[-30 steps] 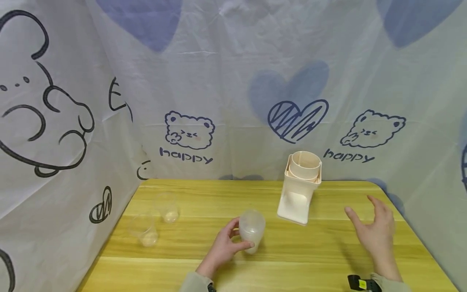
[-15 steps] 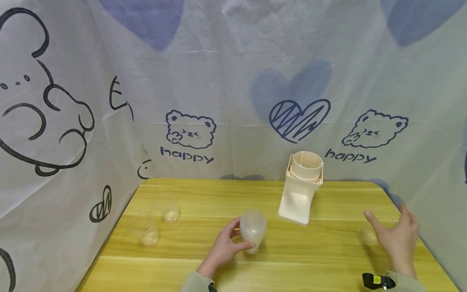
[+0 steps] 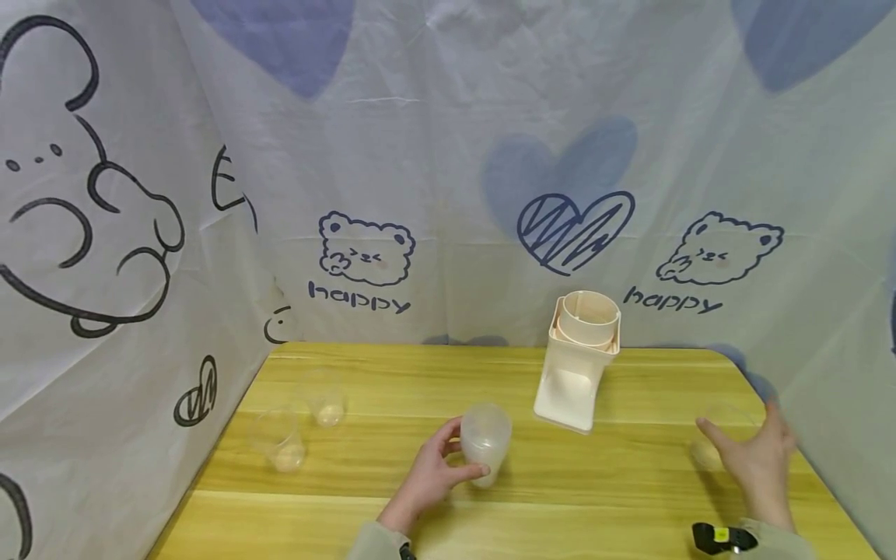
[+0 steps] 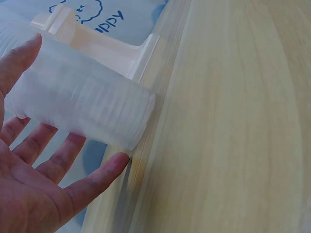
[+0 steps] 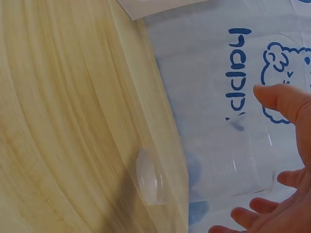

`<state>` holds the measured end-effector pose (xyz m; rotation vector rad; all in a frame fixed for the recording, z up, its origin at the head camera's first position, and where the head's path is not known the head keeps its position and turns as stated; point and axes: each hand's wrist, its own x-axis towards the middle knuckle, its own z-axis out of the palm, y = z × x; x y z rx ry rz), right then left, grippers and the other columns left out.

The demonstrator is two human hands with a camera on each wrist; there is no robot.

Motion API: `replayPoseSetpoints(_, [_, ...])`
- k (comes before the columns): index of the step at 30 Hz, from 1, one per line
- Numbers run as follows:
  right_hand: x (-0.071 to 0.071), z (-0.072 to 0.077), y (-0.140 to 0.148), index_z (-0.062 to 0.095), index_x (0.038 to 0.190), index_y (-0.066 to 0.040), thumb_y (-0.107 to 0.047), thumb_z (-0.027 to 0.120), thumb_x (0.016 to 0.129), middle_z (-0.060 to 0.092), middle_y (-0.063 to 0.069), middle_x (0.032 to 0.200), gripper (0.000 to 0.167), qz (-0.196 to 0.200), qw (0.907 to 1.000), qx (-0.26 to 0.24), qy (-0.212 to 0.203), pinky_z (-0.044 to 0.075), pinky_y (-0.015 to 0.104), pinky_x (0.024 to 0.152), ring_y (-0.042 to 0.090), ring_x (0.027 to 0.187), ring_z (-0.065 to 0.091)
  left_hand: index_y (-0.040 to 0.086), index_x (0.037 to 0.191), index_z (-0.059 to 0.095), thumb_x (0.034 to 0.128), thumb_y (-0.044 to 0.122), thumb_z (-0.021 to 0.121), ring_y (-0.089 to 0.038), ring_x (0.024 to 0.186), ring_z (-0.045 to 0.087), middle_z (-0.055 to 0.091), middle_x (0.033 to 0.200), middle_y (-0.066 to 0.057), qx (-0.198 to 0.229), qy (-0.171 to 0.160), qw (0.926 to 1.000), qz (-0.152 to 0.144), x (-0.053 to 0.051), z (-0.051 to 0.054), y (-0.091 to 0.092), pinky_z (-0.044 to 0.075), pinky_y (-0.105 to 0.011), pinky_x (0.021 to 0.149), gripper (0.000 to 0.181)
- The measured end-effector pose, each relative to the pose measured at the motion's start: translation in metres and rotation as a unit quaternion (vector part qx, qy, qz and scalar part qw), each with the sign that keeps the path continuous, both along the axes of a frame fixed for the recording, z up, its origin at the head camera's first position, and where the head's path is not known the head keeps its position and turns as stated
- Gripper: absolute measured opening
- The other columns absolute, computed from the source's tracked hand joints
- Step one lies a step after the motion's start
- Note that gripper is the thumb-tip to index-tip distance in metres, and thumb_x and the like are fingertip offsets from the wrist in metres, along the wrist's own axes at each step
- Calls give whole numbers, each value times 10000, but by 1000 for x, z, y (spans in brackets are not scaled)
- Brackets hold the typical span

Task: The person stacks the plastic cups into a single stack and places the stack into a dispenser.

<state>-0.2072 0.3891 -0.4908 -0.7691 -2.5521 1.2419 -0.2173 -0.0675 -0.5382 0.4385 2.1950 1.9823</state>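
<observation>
In the head view my left hand (image 3: 428, 474) holds a frosted plastic cup (image 3: 486, 435), seemingly a nested stack, near the table's middle. Thumb and fingers go round its sides. The left wrist view shows the cup (image 4: 82, 87) upright on the table, ribbed near its rim. At the right, my right hand (image 3: 759, 467) has thumb and fingers spread beside a clear plastic cup (image 3: 707, 453). The right wrist view shows this clear cup (image 5: 148, 179) standing on the wood, with a gap between it and my thumb (image 5: 277, 97); finger contact cannot be told.
Two more clear plastic cups, one nearer (image 3: 285, 456) and one farther (image 3: 327, 410), stand at the table's left. A cream cup-holder-like stand (image 3: 568, 393) with a round top ring stands at the back, right of centre. A printed cloth (image 3: 448, 155) hangs behind the wooden table (image 3: 315, 521).
My right hand has shifted to the right, then slightly back. A clear cup now shows beside it where none could be made out a second ago. My left hand keeps its hold.
</observation>
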Motion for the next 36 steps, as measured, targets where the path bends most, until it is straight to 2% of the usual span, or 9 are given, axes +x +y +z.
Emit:
replayPoseSetpoints(5, [0,0,0,-57,1527,54,-521,639,895,-24,360,1549,1102,26,9998,-186,-58,232,673,1063,564,1376,122,127,1404,502,762,146,858,-339,1138,558,569,1251,-83,-18,-21,10000,-2,1,3,-1,489,-508,932,734])
replayPoseSetpoints(12, [0,-2,-1,28,1524,83,-536,595,911,168,401,1496,1040,-88,9995,-291,-117,307,645,1034,561,1311,271,117,1403,503,765,141,855,-339,1141,552,565,1258,-94,9,-20,10000,-19,0,3,0,502,-480,919,729])
replayPoseSetpoints(19, [0,-2,0,11,1525,76,-568,579,908,197,399,1487,1057,-34,9990,-350,-277,306,643,1032,550,1313,280,123,1406,500,764,165,859,-330,1134,555,567,1252,-81,31,0,10000,-47,0,2,-1,483,-507,935,737])
replayPoseSetpoints(26, [1,-4,0,-18,1510,100,-560,571,916,248,421,1448,1065,23,9989,-273,-368,288,648,1037,564,1276,305,108,1403,502,766,148,855,-333,1133,553,564,1257,-96,49,25,10000,-41,1,2,-1,519,-446,890,730])
replayPoseSetpoints(31, [1,-5,-2,-14,1506,107,-585,571,903,263,422,1439,1089,17,9989,-272,-369,307,645,1023,561,1268,319,113,1407,499,760,153,859,-321,1126,559,566,1254,-89,8,40,10000,-11,1,3,0,477,-517,940,742])
replayPoseSetpoints(36, [0,-3,-7,15,1509,105,-533,596,912,292,423,1421,1049,37,9994,-237,-238,329,632,1011,547,1268,337,112,1406,499,756,161,862,-315,1122,562,572,1250,-82,-3,86,10000,1,1,3,-1,452,-551,958,746])
